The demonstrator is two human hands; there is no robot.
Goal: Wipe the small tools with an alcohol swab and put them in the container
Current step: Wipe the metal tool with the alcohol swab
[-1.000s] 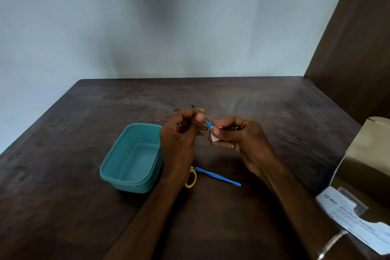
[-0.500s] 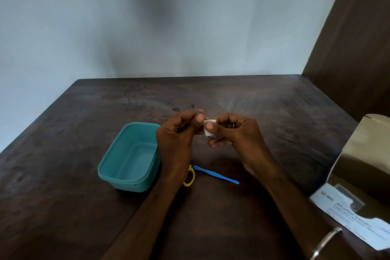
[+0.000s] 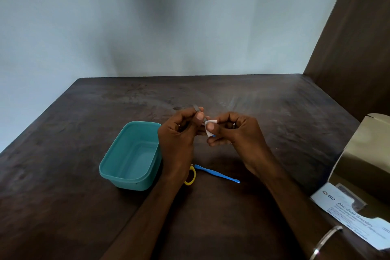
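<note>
My left hand (image 3: 179, 135) grips a small tool with a grey metal tip (image 3: 195, 108) that sticks out above the fingers. Its blue handle is almost hidden. My right hand (image 3: 234, 133) pinches a white alcohol swab (image 3: 210, 127) folded around the tool's shaft, right beside my left thumb. Both hands hover above the table, just right of the teal container (image 3: 130, 156), which stands open with nothing in it. On the table under my hands lie a blue tool (image 3: 217, 173) and a yellow-handled tool (image 3: 191, 176), partly hidden by my left wrist.
An open cardboard box of alcohol swabs (image 3: 363, 179) stands at the right edge of the dark wooden table (image 3: 63, 196), its printed flap pointing at me. A brown panel rises at the far right. A pale wall stands behind the table.
The swab in my right hand has slid up the tool's shaft toward my left thumb and now covers the blue handle seen a second ago.
</note>
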